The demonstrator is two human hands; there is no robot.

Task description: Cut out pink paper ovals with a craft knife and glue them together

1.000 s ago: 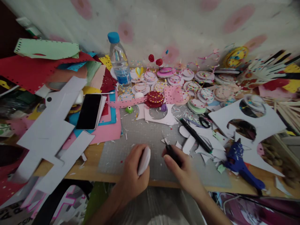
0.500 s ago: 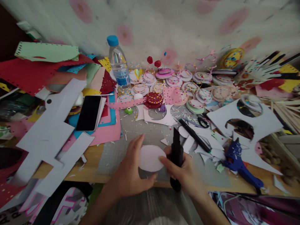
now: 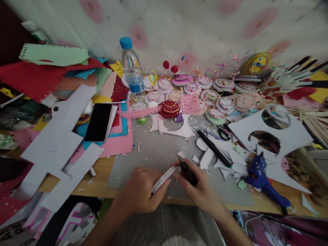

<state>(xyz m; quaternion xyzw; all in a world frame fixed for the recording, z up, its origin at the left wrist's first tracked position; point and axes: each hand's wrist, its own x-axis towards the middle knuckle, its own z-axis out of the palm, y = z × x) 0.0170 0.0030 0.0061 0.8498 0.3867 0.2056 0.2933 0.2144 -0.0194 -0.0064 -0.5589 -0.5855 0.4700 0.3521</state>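
Observation:
A white foam board disc (image 3: 163, 180), turned edge-on, is pinched between the thumb and fingers of my left hand (image 3: 143, 189). Close beside it, my right hand (image 3: 202, 189) is closed around a black utility knife (image 3: 188, 173), whose tip points up and away from me. The right fingertips are next to the disc's far end; whether they touch it I cannot tell. Both hands are over the near edge of a grey cutting mat (image 3: 125, 171) strewn with white scraps.
A phone (image 3: 98, 122) and cut white boards (image 3: 55, 143) lie left. Behind are a water bottle (image 3: 132, 71) and several decorated discs (image 3: 170, 108). On the right are a black marker (image 3: 214, 148), scissors (image 3: 222, 134) and a blue glue gun (image 3: 266, 182).
The disc has turned from face-up to edge-on, and my left hand has closed on it. My right hand has tipped the knife from upright to pointing forward.

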